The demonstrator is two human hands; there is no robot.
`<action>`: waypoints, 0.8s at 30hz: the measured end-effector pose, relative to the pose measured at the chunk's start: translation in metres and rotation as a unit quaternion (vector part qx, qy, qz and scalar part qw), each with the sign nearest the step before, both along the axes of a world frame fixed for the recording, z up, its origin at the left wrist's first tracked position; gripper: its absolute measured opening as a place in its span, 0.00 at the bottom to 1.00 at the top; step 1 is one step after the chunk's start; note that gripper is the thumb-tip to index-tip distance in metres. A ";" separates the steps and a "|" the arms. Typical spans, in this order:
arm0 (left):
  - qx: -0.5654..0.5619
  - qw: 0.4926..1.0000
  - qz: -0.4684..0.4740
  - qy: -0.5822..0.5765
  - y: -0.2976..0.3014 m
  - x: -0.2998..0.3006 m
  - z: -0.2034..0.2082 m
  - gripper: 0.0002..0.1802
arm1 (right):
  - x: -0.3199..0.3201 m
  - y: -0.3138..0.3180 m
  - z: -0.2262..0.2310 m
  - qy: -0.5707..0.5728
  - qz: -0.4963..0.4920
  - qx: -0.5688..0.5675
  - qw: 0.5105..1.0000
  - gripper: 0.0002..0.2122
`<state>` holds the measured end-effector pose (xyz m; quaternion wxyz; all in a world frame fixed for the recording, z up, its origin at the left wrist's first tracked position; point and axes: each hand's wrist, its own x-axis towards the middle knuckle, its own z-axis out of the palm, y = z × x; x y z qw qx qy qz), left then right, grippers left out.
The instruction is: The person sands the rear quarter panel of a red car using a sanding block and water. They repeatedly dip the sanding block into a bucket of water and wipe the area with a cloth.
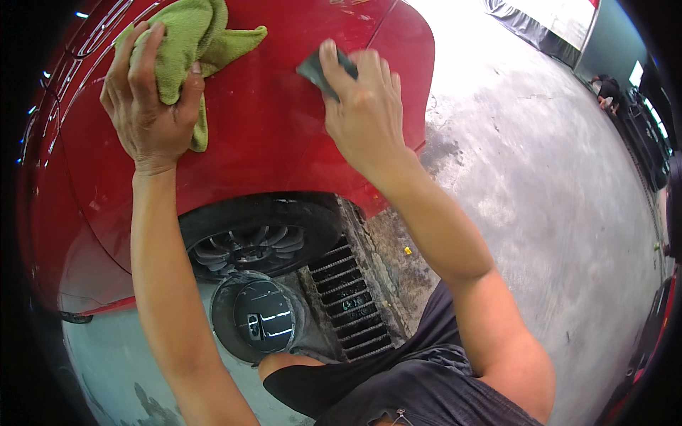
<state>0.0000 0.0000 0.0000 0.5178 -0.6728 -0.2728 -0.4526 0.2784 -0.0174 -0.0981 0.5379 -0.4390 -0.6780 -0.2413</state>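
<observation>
A red car body panel (270,121) fills the upper left, above a dark wheel (256,238). My left hand (149,99) grips a green microfibre cloth (192,42) and holds it against the panel at the upper left. My right hand (362,106) presses a small dark flat pad (316,71) against the panel, near the panel's right edge. Most of the pad is hidden under my fingers. Both forearms reach up from the lower edge.
A round bucket with water (259,316) stands on the floor below the wheel. A metal drain grate (348,298) runs beside it. Wet grey concrete floor (540,184) spreads to the right. A person crouches far off at the upper right (607,89).
</observation>
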 end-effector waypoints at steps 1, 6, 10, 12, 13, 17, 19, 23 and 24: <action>-0.003 1.000 0.003 -0.004 -0.001 0.002 -0.004 0.38 | 0.004 -0.002 -0.006 -0.016 0.004 0.000 1.000 0.30; 0.016 1.000 0.000 0.009 0.001 -0.002 0.006 0.37 | -0.005 0.007 0.015 -0.001 0.012 0.026 1.000 0.29; 0.013 1.000 0.004 0.006 -0.002 -0.003 0.004 0.38 | -0.006 0.002 0.012 -0.003 0.017 0.019 1.000 0.28; 0.010 1.000 0.014 0.005 -0.004 -0.001 0.005 0.37 | -0.008 0.006 0.019 0.006 0.013 0.031 0.999 0.28; 0.008 1.000 0.023 0.005 -0.006 0.002 0.006 0.36 | -0.009 0.009 0.021 0.013 0.011 0.038 0.999 0.28; 0.011 0.999 0.032 0.004 -0.009 0.006 0.005 0.36 | -0.010 -0.009 -0.006 0.019 0.067 0.004 0.998 0.27; 0.004 1.000 0.027 -0.001 -0.006 0.002 0.003 0.37 | -0.013 -0.029 -0.013 0.066 0.143 0.017 0.987 0.27; -0.007 0.999 0.041 -0.005 -0.009 -0.001 0.003 0.38 | -0.015 -0.064 -0.062 0.019 0.325 0.012 0.945 0.34; -0.001 0.999 0.036 -0.003 -0.005 0.001 0.005 0.39 | -0.015 -0.067 -0.088 -0.009 0.372 -0.026 0.928 0.34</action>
